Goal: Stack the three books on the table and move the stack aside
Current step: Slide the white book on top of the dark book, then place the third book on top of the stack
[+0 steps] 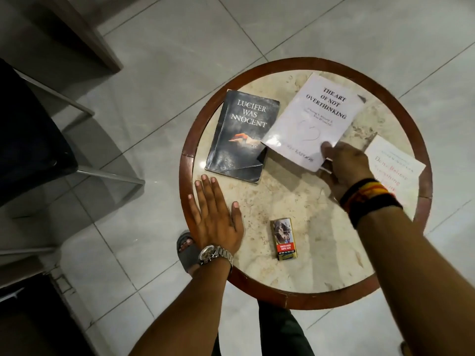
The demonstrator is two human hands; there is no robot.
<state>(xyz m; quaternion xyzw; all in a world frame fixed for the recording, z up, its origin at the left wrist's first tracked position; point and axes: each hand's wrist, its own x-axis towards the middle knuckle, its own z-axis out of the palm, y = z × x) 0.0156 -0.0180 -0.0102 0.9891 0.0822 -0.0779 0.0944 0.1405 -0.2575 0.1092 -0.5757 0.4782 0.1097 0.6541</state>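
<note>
Three books are on the round marble table [295,265]. A dark book titled "Lucifer Was Innocent" [244,134] lies flat at the left. My right hand [344,168] grips the near edge of a white book, "The Art of Not Overthinking" [316,119], which is lifted and tilted with its left corner over the dark book. A third white book with red lettering [395,173] lies at the right edge, partly hidden by my right wrist. My left hand [213,214] rests flat, fingers spread, on the table's left rim, just in front of the dark book.
A cigarette pack [284,238] lies near the front of the table. The table has a brown wooden rim [185,160]. A dark chair with metal legs [38,155] stands at the left on the tiled floor. My sandalled foot [186,249] shows beside the table.
</note>
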